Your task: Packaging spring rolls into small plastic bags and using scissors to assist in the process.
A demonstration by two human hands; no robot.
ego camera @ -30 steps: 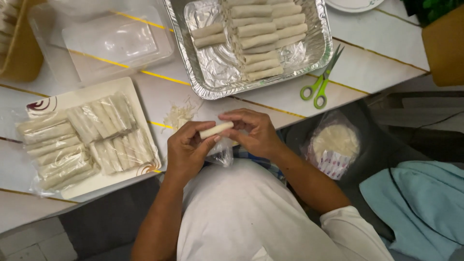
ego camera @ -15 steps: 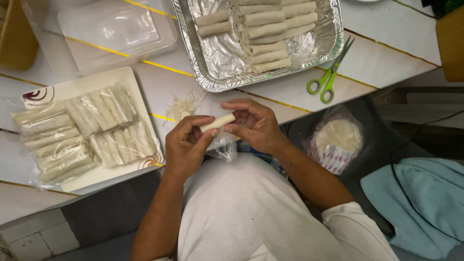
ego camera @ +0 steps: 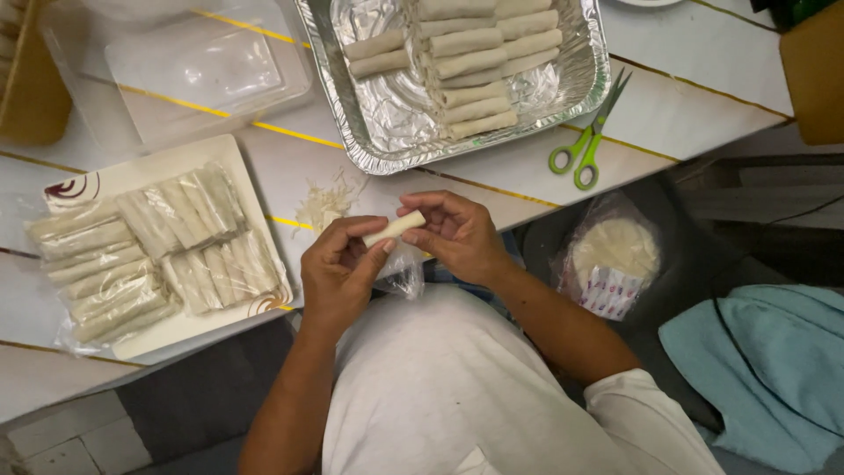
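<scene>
Both hands hold one pale spring roll (ego camera: 396, 228) above my lap at the table's edge. My left hand (ego camera: 338, 273) pinches its lower left end, and a crumpled clear plastic wrap (ego camera: 403, 271) hangs under that hand. My right hand (ego camera: 457, 236) grips the upper right end with thumb and fingers. A foil tray (ego camera: 580, 84) with several finished rolls lies straight ahead on the table. To the left, a white plate (ego camera: 167, 327) carries several rolls sealed in clear plastic.
Green-handled scissors (ego camera: 587, 142) lie right of the foil tray. A small heap of pale shreds (ego camera: 323, 204) lies on the table. A bag of round wrappers (ego camera: 611, 255) sits at my right, a blue cloth (ego camera: 765, 369) beyond it. A clear plastic lid (ego camera: 185, 75) rests far left.
The view has drifted, so the table now sits slightly higher in frame. Both hands keep hold of the roll, which has tilted a little more, right end up.
</scene>
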